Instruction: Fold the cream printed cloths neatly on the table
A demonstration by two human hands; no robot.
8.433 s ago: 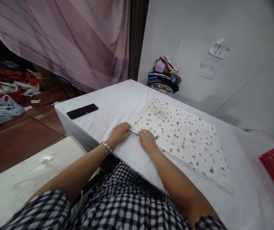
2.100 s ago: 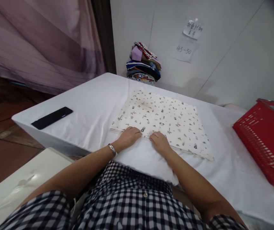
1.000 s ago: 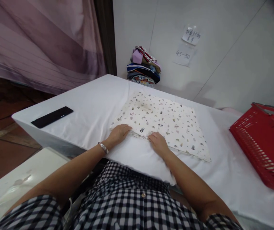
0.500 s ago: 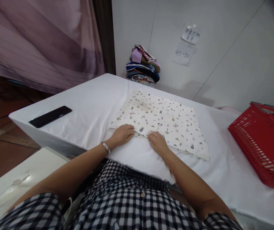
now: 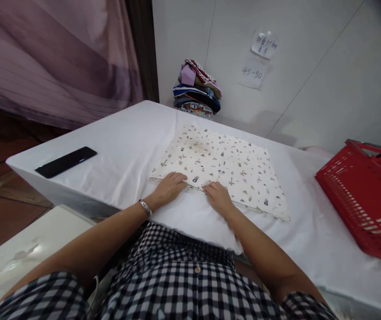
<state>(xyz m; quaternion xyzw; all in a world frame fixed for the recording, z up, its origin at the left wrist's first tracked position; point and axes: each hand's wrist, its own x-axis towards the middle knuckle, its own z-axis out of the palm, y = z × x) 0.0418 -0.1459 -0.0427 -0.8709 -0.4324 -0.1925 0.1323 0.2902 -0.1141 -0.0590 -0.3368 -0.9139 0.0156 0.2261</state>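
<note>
A cream cloth [image 5: 240, 162] printed with small plants and figures lies folded flat in layers on the white-covered table. My left hand [image 5: 169, 189], with a bracelet at its wrist, is closed at the near edge of the cloth, left of its middle. A short way to the right, my right hand [image 5: 219, 199] grips the same edge with bent fingers. Both thumbs are mostly hidden, and the layers between the fingers are hard to make out. A faint brownish patch marks the cloth's upper left part.
On the left of the white tablecloth [image 5: 120, 138] lies a black phone-like slab [image 5: 66, 162]. Folded clothes [image 5: 197, 91] are piled by the wall at the back. A red plastic basket [image 5: 360, 191] stands at the right. Paper notes [image 5: 252, 73] hang on the wall.
The view has shifted slightly. Both hands stay at the cloth's near edge, and the cloth lies as before.
</note>
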